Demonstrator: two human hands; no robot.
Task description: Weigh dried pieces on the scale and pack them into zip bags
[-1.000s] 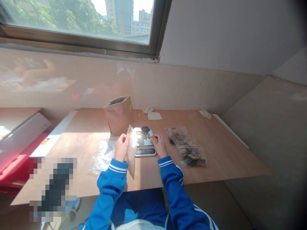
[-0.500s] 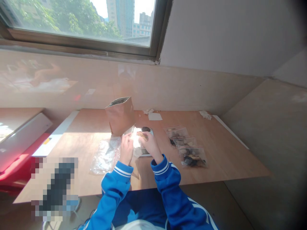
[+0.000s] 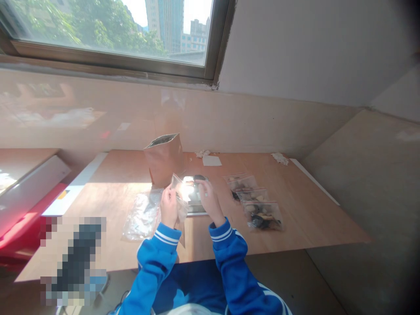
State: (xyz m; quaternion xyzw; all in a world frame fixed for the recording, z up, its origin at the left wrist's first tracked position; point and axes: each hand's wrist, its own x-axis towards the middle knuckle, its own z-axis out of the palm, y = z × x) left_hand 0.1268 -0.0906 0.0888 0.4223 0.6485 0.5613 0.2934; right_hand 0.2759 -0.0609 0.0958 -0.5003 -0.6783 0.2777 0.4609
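Observation:
My left hand is closed on a clear plastic bag, which stands tilted between my two hands. To its right is a flat, white-edged plate or device, partly washed out by sun glare. A dark, dried-looking piece lies at its far end. My right hand reaches over it, with thumb and fingers closed at the dark piece. Glare hides whether anything is inside the bag. A stack of flat clear bags lies just left of my left hand.
An upright brown paper bag stands open behind my left hand. Several filled zip bags lie at the right. Further back are a white paper and crumpled tissues. The wooden table meets the wall behind.
The brown piece in my right hand has left the fingers, which are now at the dark piece. My left hand and the plastic bag have shifted slightly left, and the bag stands more upright.

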